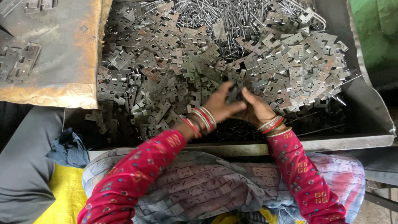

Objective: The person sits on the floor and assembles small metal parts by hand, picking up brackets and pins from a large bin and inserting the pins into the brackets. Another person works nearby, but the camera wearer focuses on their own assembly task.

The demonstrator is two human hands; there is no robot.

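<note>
A big heap of small grey metal hinge plates fills a shallow metal tray in front of me. Thin metal pins lie piled at the tray's far side. My left hand and my right hand meet at the near edge of the heap, fingers closed together around a small dark hinge piece. Both wrists carry several red, green and silver bangles. My sleeves are red with a printed pattern.
A rusty metal slab at the left carries a few stacked hinge plates. A blue rag lies by my left knee. Patterned cloth covers my lap. A green wall stands at the far right.
</note>
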